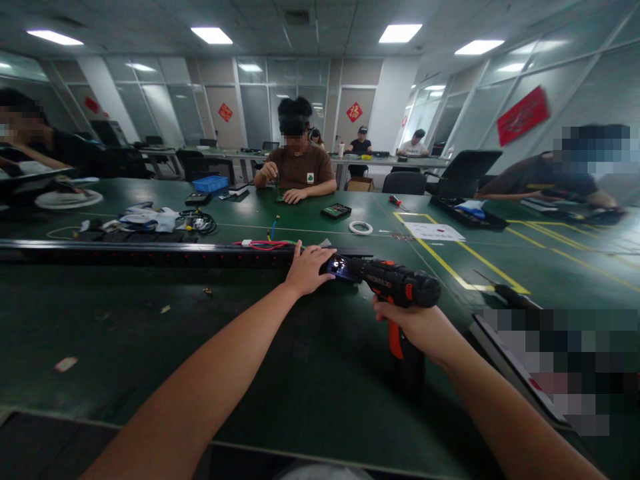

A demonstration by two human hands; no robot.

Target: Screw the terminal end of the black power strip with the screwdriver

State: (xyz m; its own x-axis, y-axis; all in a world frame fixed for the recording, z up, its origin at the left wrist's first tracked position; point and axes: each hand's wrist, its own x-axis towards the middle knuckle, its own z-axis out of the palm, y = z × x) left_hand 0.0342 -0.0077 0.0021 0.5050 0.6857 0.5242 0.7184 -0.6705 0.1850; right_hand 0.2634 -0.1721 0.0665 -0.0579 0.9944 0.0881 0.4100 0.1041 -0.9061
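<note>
A long black bar (150,255) with a row of small red marks lies across the green table. My left hand (307,268) grips it near its right end, fingers over the top and thumb towards the drill. In my right hand (417,327) is a black and orange cordless drill (400,283), its handle wrapped by my fingers. The drill's nose points left at the bar's end, where its light makes a bright patch. Whether the tip touches a screw is hidden. Red and green wires (265,244) with a white connector lie along the bar's top beside my left hand.
Beyond the bar are a cable bundle (197,222), a blue basket (210,183), a white ring (361,228) and a black box (336,211). A black-handled screwdriver (515,296) lies right, past yellow tape (450,267). A person (300,167) works opposite; others sit around.
</note>
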